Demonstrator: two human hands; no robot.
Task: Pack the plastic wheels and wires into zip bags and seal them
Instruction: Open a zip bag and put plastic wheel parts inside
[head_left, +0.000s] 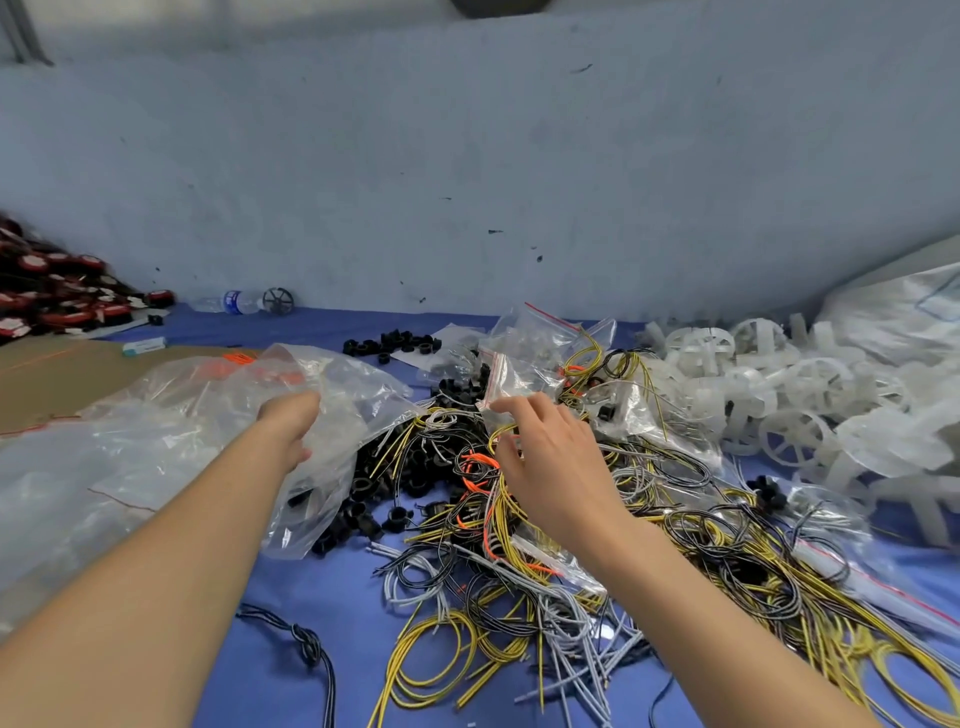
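1. Nearest me, the wires (519, 597) sprawl in a tangle over the table's (311, 587) near middle and right side.
2. My left hand (291, 421) clutches the large clear bag (208, 415) toward the left edge. I'd hold it clear of the pile.
3. My right hand (550, 467) is released, fingers spread, with its fingertips (519, 408) at the zip bag (519, 376) on the pile. I'd pinch the red-striped mouth, not the slippery film.
4. The plastic wheels (789, 395) are heaped by the far right edge.

wires (519, 597): yellow, black, grey, orange
wheels (789, 395), 3 o'clock: milky white
zip bags (524, 364): clear, red seal stripe
big bag (208, 415): clear
counter (322, 582): blue
rings (395, 345), 12 o'clock: black
spools (57, 296), 9 o'clock: red, black
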